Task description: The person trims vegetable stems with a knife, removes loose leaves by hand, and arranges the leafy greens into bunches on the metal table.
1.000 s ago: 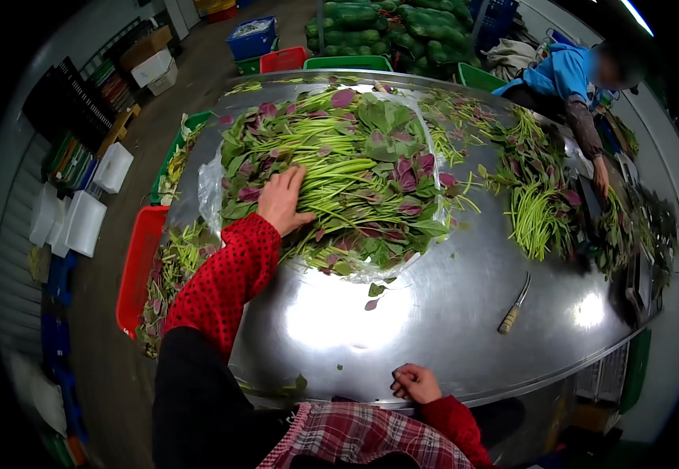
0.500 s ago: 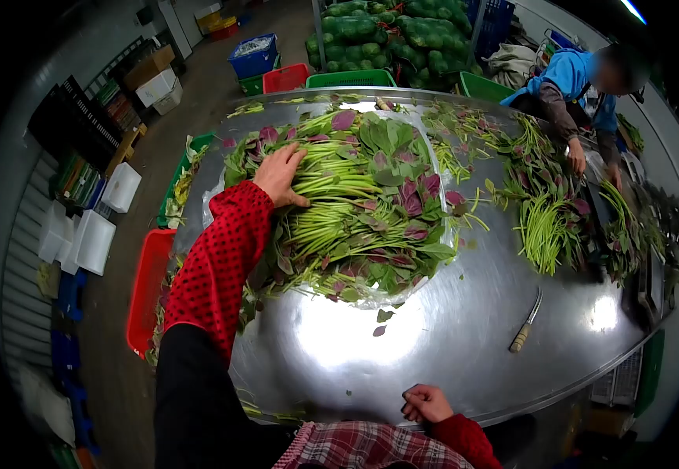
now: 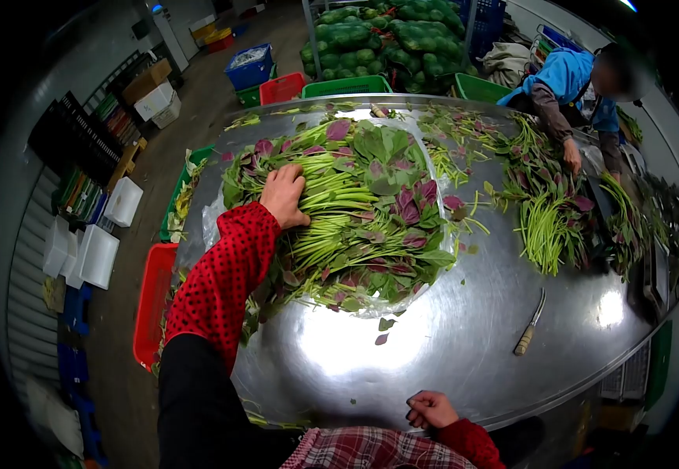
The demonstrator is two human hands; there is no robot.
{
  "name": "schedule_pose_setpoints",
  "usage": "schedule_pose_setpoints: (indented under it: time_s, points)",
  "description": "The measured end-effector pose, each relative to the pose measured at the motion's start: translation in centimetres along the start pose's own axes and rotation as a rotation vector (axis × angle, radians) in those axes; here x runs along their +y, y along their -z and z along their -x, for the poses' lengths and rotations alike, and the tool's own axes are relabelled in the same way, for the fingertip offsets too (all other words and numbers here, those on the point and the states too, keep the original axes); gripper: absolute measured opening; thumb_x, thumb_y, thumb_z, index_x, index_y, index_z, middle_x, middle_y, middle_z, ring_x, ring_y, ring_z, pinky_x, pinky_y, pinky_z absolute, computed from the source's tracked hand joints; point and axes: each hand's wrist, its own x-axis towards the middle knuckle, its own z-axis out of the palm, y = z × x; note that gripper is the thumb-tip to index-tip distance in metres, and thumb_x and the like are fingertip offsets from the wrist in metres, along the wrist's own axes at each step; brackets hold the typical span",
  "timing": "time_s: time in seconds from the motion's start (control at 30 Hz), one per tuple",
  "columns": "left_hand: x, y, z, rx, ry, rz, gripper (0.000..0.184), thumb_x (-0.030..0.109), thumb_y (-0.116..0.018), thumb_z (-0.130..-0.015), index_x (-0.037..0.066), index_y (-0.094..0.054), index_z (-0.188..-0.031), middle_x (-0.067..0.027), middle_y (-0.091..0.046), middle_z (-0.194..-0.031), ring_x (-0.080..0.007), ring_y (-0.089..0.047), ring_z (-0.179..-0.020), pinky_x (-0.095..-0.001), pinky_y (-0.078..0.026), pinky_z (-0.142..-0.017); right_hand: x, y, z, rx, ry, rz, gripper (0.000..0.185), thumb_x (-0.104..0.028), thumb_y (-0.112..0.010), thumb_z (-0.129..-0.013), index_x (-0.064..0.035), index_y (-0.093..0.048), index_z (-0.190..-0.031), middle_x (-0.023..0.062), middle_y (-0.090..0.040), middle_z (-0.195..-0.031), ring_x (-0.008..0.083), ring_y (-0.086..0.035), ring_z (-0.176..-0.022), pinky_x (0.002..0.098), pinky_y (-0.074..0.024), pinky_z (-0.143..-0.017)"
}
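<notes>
A broad heap of amaranth greens [image 3: 355, 211], with pale green stems and green and purple leaves, lies on a clear plastic sheet [image 3: 402, 303] on the metal table. My left hand [image 3: 283, 195], in a red dotted sleeve, rests on the heap's left part. Its fingers are bent around stems, with the thumb toward me; the fingertips are partly hidden among them. Close to the table's near edge, my right hand [image 3: 431, 409] is curled closed, with nothing visible in it. A knife [image 3: 528, 324] with a light handle lies to its right, apart from both hands.
Across the table a co-worker [image 3: 562, 86] in blue handles more greens [image 3: 546, 227] at the right. A red crate [image 3: 152, 305] and a green crate [image 3: 187, 191] stand along the left edge. Net sacks of round green produce [image 3: 390, 47] are stacked behind the table.
My left hand's fingers have drawn in from a spread pose and bent into the stems. My right hand stays curled near the edge. The view has shifted slightly.
</notes>
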Motion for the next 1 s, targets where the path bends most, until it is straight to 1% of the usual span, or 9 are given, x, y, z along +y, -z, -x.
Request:
schedule_pose_setpoints:
  time_s: [0.07,0.1,0.17,0.27,0.4,0.6,0.67,0.87,1.0]
  points:
    - [0.4,-0.4,0.3,0.278,-0.154,-0.094,0.074,0.032,-0.081,-0.051,0.001,-0.052,-0.111,-0.0161,-0.050,-0.111,-0.0354,-0.047,-0.109,-0.0430,-0.037,-0.092,-0.4,-0.1,0.3,0.008,-0.011,-0.011,0.018,-0.018,-0.060,-0.092,-0.0003,-0.063,-0.096,0.0082,-0.067,-0.070,0.0138,-0.061,-0.052,0.0238,-0.0443,-0.043]
    - [0.7,-0.6,0.5,0.275,-0.159,-0.093,0.074,0.032,-0.081,-0.051,0.001,-0.052,-0.111,-0.0161,-0.050,-0.111,-0.0354,-0.047,-0.109,-0.0430,-0.037,-0.092,-0.2,-0.1,0.2,0.009,-0.012,-0.017,0.018,-0.018,-0.060,-0.092,-0.0003,-0.063,-0.096,0.0082,-0.067,-0.070,0.0138,-0.061,-0.052,0.0238,-0.0443,-0.043]
    - [1.2,-0.9,0.8,-0.041,0.120,0.142,0.078,0.027,-0.081,-0.051,0.000,-0.048,-0.116,-0.0179,-0.052,-0.114,-0.0368,-0.048,-0.110,-0.0439,-0.038,-0.094,0.3,0.0,-0.1,0.001,0.000,-0.003,0.018,-0.018,-0.060,-0.092,-0.0006,-0.063,-0.096,0.0079,-0.067,-0.069,0.0134,-0.061,-0.052,0.0237,-0.0440,-0.043]
    - [1.3,-0.4,0.3,-0.019,0.201,0.198,0.082,0.022,-0.081,-0.051,0.000,-0.044,-0.120,-0.0189,-0.054,-0.111,-0.0379,-0.051,-0.107,-0.0439,-0.040,-0.094,0.2,0.0,-0.1,0.004,-0.009,0.008,0.020,-0.020,-0.059,-0.092,-0.0011,-0.063,-0.096,0.0074,-0.066,-0.070,0.0135,-0.060,-0.051,0.0242,-0.0442,-0.044]
    - [2.4,-0.9,0.8,0.034,0.146,0.107,0.067,0.019,-0.079,-0.055,0.003,-0.049,-0.112,-0.0159,-0.056,-0.107,-0.0361,-0.052,-0.105,-0.0413,-0.043,-0.092,-0.5,0.1,0.2,0.007,-0.036,0.012,0.020,-0.020,-0.059,-0.092,-0.0012,-0.063,-0.096,0.0076,-0.066,-0.070,0.0135,-0.060,-0.051,0.0242,-0.0442,-0.044]
    - [2.5,-1.5,3.2,0.255,0.176,-0.048,0.096,0.024,-0.080,-0.058,0.005,-0.034,-0.140,-0.0221,-0.043,-0.133,-0.0365,-0.046,-0.120,-0.0417,-0.039,-0.101,0.0,0.0,0.2,-0.001,0.007,-0.002,0.019,-0.019,-0.059,-0.092,-0.0013,-0.063,-0.095,0.0081,-0.066,-0.070,0.0133,-0.060,-0.051,0.0241,-0.0441,-0.043]
    - [2.1,-1.4,3.6,0.173,0.351,0.305,0.101,0.027,-0.081,-0.058,0.001,-0.028,-0.141,-0.0240,-0.038,-0.139,-0.0371,-0.042,-0.126,-0.0420,-0.036,-0.104,-0.1,0.0,0.2,0.001,0.004,0.013,0.018,-0.019,-0.058,-0.092,-0.0012,-0.063,-0.095,0.0082,-0.066,-0.070,0.0135,-0.060,-0.051,0.0242,-0.0442,-0.043]
    - [1.6,-2.9,6.3,0.147,0.534,0.380,0.099,0.041,-0.076,-0.064,-0.001,-0.029,-0.140,-0.0245,-0.046,-0.131,-0.0399,-0.051,-0.114,-0.0446,-0.043,-0.096,-0.3,-0.2,0.2,0.005,-0.014,0.001,0.019,-0.020,-0.059,-0.092,-0.0016,-0.063,-0.095,0.0082,-0.066,-0.070,0.0138,-0.060,-0.051,0.0241,-0.0446,-0.043]
    - [3.1,-4.3,8.1,0.433,0.465,0.252,0.085,0.037,-0.077,-0.063,0.003,-0.042,-0.132,-0.0184,-0.057,-0.111,-0.0373,-0.057,-0.099,-0.0438,-0.046,-0.086,-0.1,-0.2,0.2,0.004,-0.012,0.007,0.019,-0.020,-0.059,-0.091,-0.0018,-0.063,-0.095,0.0080,-0.066,-0.070,0.0139,-0.060,-0.051,0.0241,-0.0447,-0.043]
